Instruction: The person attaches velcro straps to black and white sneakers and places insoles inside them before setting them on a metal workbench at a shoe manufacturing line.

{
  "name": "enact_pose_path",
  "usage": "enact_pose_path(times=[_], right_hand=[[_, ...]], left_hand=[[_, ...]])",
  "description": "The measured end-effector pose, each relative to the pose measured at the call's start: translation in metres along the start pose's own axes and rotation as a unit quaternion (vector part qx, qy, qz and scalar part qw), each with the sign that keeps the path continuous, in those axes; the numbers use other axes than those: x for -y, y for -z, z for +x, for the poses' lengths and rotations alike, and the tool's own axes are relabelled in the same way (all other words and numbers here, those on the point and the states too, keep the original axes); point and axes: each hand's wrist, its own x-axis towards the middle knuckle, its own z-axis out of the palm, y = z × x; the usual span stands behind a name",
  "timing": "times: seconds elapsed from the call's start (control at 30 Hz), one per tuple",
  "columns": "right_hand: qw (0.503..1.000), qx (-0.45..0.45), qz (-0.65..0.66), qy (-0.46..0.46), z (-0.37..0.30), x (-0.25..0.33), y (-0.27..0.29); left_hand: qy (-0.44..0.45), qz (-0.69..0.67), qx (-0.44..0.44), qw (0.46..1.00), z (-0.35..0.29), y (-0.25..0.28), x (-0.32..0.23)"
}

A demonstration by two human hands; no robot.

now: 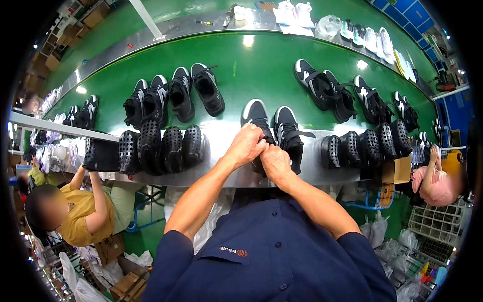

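A black sneaker [257,111] with a pale grey toe stands in front of me, toe pointing away, on the edge of the green belt. My left hand [247,144] is closed at its ankle opening, fingers bent inward. Against it, my right hand [276,161] pinches at the same opening; the fingertips of both hands meet there. Exactly what part of the shoe they grip is hidden by the fingers. Just to the right is the matching sneaker [288,132], upright, with a black strap [301,135] sticking out to its right. Neither hand touches that strap.
Black sneakers [181,90] stand on the green belt [251,60] at both sides. Perforated black shoe forms [172,149] line the metal edge left, more [370,146] right. White shoes [294,14] lie on the far shelf. Co-workers sit left [85,211] and right [433,183].
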Motion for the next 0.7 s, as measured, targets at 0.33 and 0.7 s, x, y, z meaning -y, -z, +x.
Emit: enact_pose_path(times=[0.33, 0.7], right_hand=[[0.959, -0.049, 0.223, -0.168, -0.01, 0.006, 0.003], [0.927, 0.05, 0.194, -0.317, 0.027, -0.002, -0.016]], left_hand=[[0.252, -0.055, 0.006, 0.966, -0.029, -0.022, 0.004], [0.32, 0.178, 0.019, 0.93, 0.001, -0.055, 0.021]])
